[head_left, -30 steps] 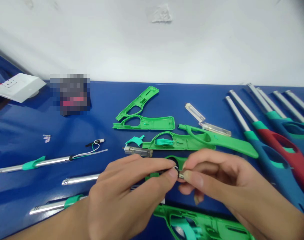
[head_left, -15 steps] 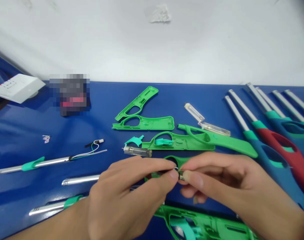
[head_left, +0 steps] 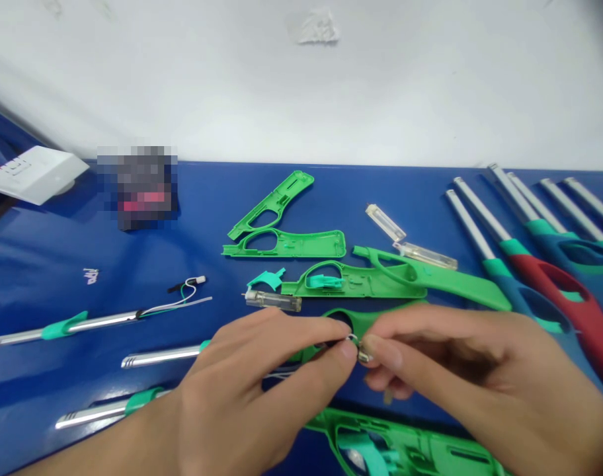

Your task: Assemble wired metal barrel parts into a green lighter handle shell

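Note:
My left hand pinches a thin white tube or wire between thumb and index finger, its end curling out at the fingertips. Right beside it, the thumb and index finger of my right hand are closed on a small metal piece; most of it is hidden. Beneath the hands lies a green lighter casing half, partly covered. Nearer to me is another green casing half with a teal trigger in it. A clear fuel tank rests just beyond my left hand.
More green casing halves and clear tanks lie farther back. Metal lighter tubes with wires are at left. Finished-looking lighters with blue and red handles line the right. A white box and a blurred dark object stand back left.
My right hand has shifted slightly to the right with the metal piece, which now shows a little apart from the left fingertips. More of the white wire's curl is visible.

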A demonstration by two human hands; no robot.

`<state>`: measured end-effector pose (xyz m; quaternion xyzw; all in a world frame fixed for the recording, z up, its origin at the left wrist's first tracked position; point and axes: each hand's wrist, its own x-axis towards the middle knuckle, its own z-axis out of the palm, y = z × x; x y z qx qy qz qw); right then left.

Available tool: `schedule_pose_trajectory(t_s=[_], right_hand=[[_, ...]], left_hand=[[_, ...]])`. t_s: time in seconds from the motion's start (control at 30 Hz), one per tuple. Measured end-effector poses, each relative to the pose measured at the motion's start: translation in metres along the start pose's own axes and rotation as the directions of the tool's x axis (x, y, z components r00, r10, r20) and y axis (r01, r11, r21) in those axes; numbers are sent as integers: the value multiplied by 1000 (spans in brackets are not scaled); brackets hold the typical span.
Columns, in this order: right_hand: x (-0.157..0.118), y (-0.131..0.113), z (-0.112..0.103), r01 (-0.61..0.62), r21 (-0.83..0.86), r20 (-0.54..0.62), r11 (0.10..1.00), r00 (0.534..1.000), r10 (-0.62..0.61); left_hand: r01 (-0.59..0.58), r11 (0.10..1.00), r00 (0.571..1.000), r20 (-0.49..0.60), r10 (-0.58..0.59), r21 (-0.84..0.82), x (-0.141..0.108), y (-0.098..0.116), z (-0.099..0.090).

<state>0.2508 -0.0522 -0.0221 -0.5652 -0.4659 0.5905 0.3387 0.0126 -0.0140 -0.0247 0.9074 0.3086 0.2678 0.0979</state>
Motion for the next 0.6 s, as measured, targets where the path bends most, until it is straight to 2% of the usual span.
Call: schedule_pose_trajectory(t_s=[0.1, 0.27, 0.47, 0.6], right_hand=[[-3, 2, 0, 48, -67, -36, 997, 998, -51], [-2, 7, -1, 101, -162, -53, 982, 992, -110], [-1, 8, 1, 169, -223, -81, 960, 978, -191], [0, 2, 3, 191, -222, -121, 956, 968, -222]], left_hand=[[-46, 999, 998, 53, 47, -16, -4, -2, 1], [-18, 1000, 997, 69, 19, -15, -7, -1, 3], [38, 998, 999, -27, -40, -40, -4, 5, 7], [14, 994, 995, -101, -25, -113, 1, 1, 17]])
